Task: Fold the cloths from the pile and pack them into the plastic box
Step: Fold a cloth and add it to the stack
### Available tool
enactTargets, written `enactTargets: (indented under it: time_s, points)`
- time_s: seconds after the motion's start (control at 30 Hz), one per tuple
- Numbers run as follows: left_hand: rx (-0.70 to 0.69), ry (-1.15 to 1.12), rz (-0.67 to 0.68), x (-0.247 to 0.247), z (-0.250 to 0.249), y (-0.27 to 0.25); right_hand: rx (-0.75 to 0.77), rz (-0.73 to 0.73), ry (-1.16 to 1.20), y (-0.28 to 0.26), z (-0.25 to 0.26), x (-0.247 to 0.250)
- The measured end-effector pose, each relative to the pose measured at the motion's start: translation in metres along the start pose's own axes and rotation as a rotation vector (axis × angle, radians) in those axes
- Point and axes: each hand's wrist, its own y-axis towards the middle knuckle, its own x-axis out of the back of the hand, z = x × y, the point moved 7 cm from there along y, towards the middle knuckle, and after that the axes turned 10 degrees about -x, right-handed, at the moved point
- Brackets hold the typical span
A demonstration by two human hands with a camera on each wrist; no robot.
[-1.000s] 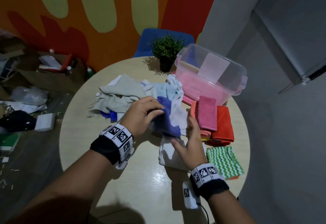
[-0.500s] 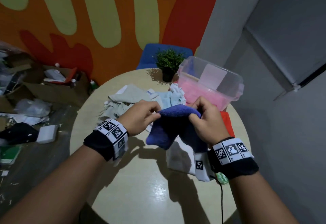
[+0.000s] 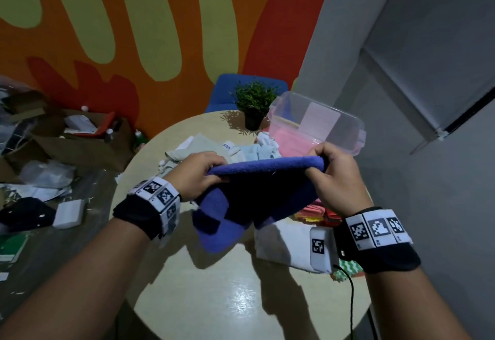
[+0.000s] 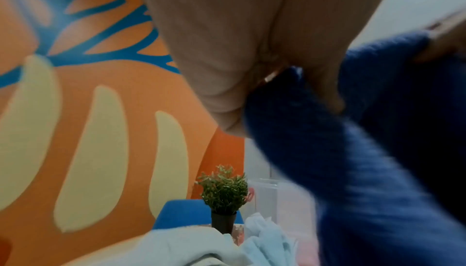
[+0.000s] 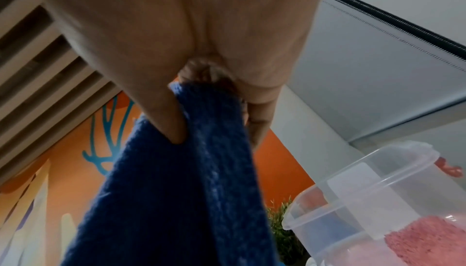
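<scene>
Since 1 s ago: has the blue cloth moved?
Yes. The blue cloth is up off the round table, stretched between left hand and right hand, near the plastic box.

Near half of round table bare, open to reach. Far side crowded: cloth pile, potted plant, plastic box; folded stacks and white cloth block right edge.

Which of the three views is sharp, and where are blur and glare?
Head view: mostly sharp but dim, with glare on the table. Left wrist view: the blue cloth is smeared by blur, the plant is clearer. Right wrist view: soft, though the box reads fairly well.
</scene>
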Motion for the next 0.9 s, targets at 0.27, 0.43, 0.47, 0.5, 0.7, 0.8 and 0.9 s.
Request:
enactTargets:
  time_s: [0.27,0.43,0.47,0.5,0.7,0.8,0.9]
  points:
    - [0.178,-0.155,-0.402,0.031,0.021,-0.007,-0.064,-0.193,0.332,0.000,-0.021,0.020]
    - [0.196,-0.315,-0.605,0.037,0.022,-0.021,-0.040,-0.206,0.443,-0.015,-0.039,0.033]
    - [0.187,-0.326,-0.593,0.035,0.020,-0.023,-0.036,-0.211,0.445,-0.020,-0.042,0.035]
    - [0.183,-0.336,-0.576,0.033,0.018,-0.025,-0.046,-0.217,0.439,-0.025,-0.046,0.036]
    - [0.173,-0.325,-0.436,0.021,0.015,-0.035,-0.104,-0.231,0.305,-0.041,-0.064,0.036]
    - [0.182,-0.315,-0.404,0.017,0.012,-0.033,-0.112,-0.231,0.304,-0.040,-0.066,0.036]
    - [0.197,-0.325,-0.412,0.016,0.011,-0.030,-0.096,-0.238,0.319,-0.038,-0.064,0.040]
